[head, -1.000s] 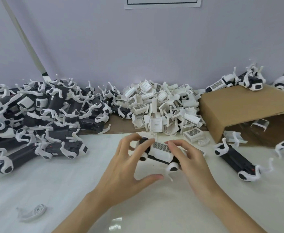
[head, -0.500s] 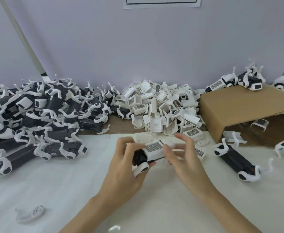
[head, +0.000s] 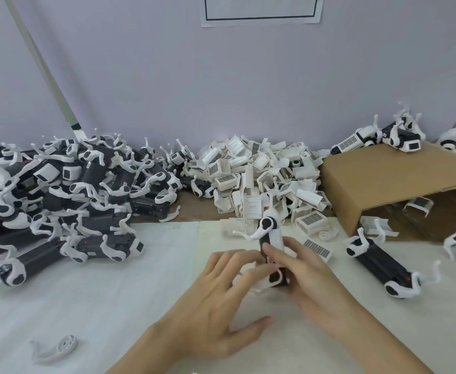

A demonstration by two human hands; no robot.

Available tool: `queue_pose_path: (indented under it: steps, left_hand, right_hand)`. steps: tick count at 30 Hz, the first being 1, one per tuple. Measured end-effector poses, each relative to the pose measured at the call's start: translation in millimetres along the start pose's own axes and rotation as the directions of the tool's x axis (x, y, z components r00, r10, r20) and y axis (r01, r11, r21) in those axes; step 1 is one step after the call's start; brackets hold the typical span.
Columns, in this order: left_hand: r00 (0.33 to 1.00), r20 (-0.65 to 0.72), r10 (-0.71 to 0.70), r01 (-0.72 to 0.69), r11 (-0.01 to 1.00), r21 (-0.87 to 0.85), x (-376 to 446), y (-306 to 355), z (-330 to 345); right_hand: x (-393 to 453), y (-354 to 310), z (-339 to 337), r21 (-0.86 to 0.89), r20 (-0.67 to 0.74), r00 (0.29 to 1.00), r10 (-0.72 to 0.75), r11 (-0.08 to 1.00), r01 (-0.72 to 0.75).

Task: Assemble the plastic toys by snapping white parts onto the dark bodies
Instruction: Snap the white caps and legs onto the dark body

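Assembled toys point(head: 59, 201) heaped left, loose parts point(head: 259, 179) behind, box point(head: 388, 184) right.

Both hands meet at the middle of the desk point(head: 113, 306). The right hand point(head: 310, 276) has its grip round a dark toy body point(head: 271, 255) standing nearly upright, a white cover point(head: 276, 237) on its top end and a white curved leg point(head: 259, 230) sticking out left. The left hand point(head: 218, 306) lies beside it, fingers stretched toward the body. Behind sits a heap of white covers point(head: 259, 176); at left, a pile of dark toys point(head: 59, 190); at right, a cardboard box point(head: 388, 184). One loose white leg point(head: 56, 349) lies near the front-left.
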State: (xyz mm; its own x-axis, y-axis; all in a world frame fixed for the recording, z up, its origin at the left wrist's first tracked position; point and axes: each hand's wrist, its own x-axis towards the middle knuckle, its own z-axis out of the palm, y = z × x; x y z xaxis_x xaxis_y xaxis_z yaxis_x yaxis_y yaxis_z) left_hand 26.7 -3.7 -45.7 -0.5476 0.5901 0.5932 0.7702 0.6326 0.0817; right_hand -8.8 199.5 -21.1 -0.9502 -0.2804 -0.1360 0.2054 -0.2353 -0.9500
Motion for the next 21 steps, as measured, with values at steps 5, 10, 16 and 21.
queue_pose_path:
  steps: [5, 10, 16, 21]
  left_hand:
    - [0.895, -0.191, -0.403, 0.338, 0.893, -0.298, 9.1, 3.4, -6.0]
    - [0.756, 0.0, -0.654, 0.463, 0.535, -0.707, 18.5, 7.4, -6.5]
    - [0.769, -0.245, -0.591, 0.363, 0.718, -0.593, 19.8, 11.5, -8.5]
    - [0.833, -0.209, -0.512, 0.257, 0.694, -0.672, 16.3, 8.9, -12.8]
  right_hand:
    - [-0.4, -13.0, -21.3, -0.345, 0.229, 0.96, -0.159, 0.909, 0.233]
    - [2.2, -5.3, -16.5, -0.463, 0.273, 0.942, -0.194, 0.832, 0.305]
    - [13.5, 4.3, -28.7, -0.334, 0.352, 0.928, -0.12, 0.911, 0.244]
    - [24.9, 4.0, -46.0, -0.232, 0.329, 0.927, -0.179, 0.937, 0.263]
